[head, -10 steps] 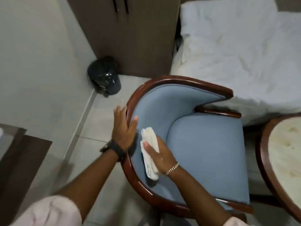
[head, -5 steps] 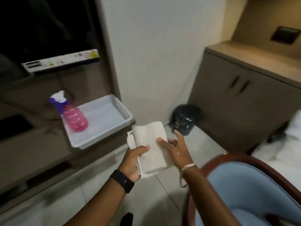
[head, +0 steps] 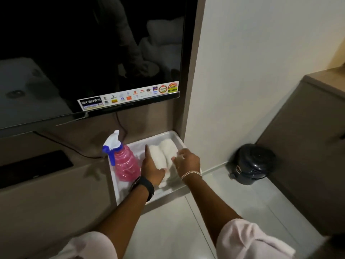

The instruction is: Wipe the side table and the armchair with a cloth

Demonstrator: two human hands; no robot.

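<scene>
Cloth (head: 165,151) is laid in the tray (head: 119,195), long axis toward its far rim | near end is gripped by left hand (head: 152,170) | right hand (head: 187,162), fingers slack, is rested on its right edge.

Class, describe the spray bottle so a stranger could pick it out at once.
Find the big dark television; below its right corner a white tray sits on the brown unit. The spray bottle stands at the tray's left end, beside the folded white cloth. Only it has a pink ribbed body and a blue-and-white trigger head.
</scene>
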